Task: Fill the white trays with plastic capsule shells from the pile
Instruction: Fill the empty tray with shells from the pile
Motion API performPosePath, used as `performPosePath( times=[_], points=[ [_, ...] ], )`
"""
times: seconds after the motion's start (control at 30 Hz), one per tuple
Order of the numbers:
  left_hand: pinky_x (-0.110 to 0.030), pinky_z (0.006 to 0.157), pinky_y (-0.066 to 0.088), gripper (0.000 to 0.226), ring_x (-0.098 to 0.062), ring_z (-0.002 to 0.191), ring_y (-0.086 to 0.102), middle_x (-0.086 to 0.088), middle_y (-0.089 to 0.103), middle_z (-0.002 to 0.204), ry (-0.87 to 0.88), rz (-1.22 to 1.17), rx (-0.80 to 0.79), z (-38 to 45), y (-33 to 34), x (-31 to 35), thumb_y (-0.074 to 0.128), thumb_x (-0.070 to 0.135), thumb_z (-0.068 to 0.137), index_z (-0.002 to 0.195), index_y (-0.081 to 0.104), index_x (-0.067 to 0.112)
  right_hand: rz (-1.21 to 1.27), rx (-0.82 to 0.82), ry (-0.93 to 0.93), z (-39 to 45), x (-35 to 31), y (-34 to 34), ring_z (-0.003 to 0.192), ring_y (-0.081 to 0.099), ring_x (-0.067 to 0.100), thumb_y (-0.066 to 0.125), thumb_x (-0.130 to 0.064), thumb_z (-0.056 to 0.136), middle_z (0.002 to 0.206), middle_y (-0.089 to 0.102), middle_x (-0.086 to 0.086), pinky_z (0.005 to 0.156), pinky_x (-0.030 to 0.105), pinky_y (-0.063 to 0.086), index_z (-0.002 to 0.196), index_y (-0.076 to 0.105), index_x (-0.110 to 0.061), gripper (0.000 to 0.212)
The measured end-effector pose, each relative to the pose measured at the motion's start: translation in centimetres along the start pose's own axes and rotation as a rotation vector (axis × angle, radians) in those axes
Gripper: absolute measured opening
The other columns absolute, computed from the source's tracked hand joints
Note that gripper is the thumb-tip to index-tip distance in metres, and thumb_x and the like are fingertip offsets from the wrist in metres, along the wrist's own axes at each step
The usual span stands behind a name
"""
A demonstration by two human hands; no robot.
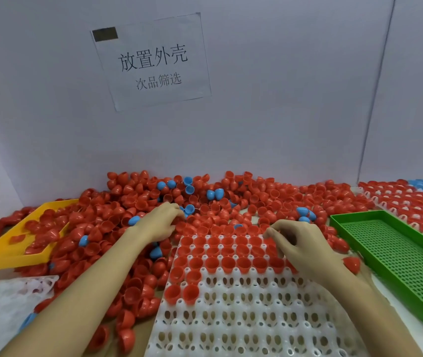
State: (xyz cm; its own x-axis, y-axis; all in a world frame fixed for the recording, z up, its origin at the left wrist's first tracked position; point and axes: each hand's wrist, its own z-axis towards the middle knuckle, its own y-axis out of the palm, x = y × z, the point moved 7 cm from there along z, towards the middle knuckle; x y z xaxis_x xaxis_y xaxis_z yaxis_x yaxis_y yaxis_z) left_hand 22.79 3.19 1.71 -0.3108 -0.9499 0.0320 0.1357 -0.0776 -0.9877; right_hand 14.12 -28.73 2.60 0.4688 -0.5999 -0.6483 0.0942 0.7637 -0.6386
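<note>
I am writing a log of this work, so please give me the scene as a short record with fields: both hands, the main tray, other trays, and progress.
left hand: left hand reaches into the pile of red and blue shells, fingers curled among them
right hand: right hand over the far right part of the white tray; whether it holds a shell is unclear
white tray: far rows hold red shells, near rows unfilled
other trays: yellow tray at left with red shells; green tray at right
progress: partly filled
</note>
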Motion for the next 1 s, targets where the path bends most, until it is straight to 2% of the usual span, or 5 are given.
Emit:
performPosePath(
  times=[0.3, 0.47, 0.63, 0.83, 1.0],
  points=[
    [-0.032, 0.097, 0.048, 0.035, -0.018, 0.112, 0.06, 0.001, 0.07, 0.115, -0.203, -0.247, 0.385, -2.6, -2.1, -2.2, 0.08, 0.014, 0.089, 0.122, 0.072, 0.018, -0.004, 0.002, -0.004, 0.1, 0.1, -0.4, 0.049, 0.058, 0.002, 0.062, -0.023, 0.106, 0.065, 0.069, -0.018, 0.052, 0.014, 0.045, 0.096, 0.076, -0.023, 0.017],
    [-0.007, 0.087, 0.048, 0.04, 0.003, 0.1, 0.066, 0.016, 0.071, 0.108, -0.184, -0.617, 0.561, -6.9, -4.6, 0.2, 0.086, 0.015, 0.084, 0.12, 0.072, 0.027, 0.02, 0.004, -0.028, 0.0, -0.4, -0.3, 0.049, 0.058, 0.002, 0.063, -0.023, 0.105, 0.065, 0.069, -0.016, 0.052, 0.012, 0.044, 0.096, 0.077, -0.023, 0.017],
    [-0.019, 0.095, 0.051, 0.032, -0.005, 0.104, 0.063, 0.011, 0.065, 0.11, -0.183, -0.448, 0.704, -10.7, -3.5, 2.5, 0.077, 0.001, 0.088, 0.114, 0.074, 0.018, 0.042, 0.0, -0.038, -0.1, -0.5, -0.3, 0.049, 0.059, 0.003, 0.063, -0.024, 0.105, 0.064, 0.069, -0.014, 0.053, 0.013, 0.046, 0.095, 0.077, -0.024, 0.017],
    [-0.045, 0.113, 0.036, 0.05, -0.036, 0.128, 0.04, -0.015, 0.049, 0.135, -0.511, -0.244, 0.551, -8.9, -2.4, -2.7, 0.062, -0.008, 0.084, 0.13, 0.068, 0.01, -0.001, -0.031, -0.025, -0.1, -0.2, 0.1, 0.05, 0.059, 0.004, 0.062, -0.028, 0.105, 0.065, 0.07, -0.014, 0.053, 0.016, 0.047, 0.096, 0.076, -0.028, 0.017],
    [-0.037, 0.102, 0.046, 0.032, -0.025, 0.125, 0.051, -0.007, 0.058, 0.131, -0.288, -0.168, 0.434, -2.8, -3.9, -2.6, 0.064, 0.009, 0.097, 0.129, 0.066, 0.011, -0.004, -0.033, -0.028, -0.1, -0.2, 0.2, 0.048, 0.057, 0.005, 0.062, -0.027, 0.105, 0.064, 0.07, -0.012, 0.052, 0.015, 0.045, 0.095, 0.076, -0.028, 0.017]
  ],
)
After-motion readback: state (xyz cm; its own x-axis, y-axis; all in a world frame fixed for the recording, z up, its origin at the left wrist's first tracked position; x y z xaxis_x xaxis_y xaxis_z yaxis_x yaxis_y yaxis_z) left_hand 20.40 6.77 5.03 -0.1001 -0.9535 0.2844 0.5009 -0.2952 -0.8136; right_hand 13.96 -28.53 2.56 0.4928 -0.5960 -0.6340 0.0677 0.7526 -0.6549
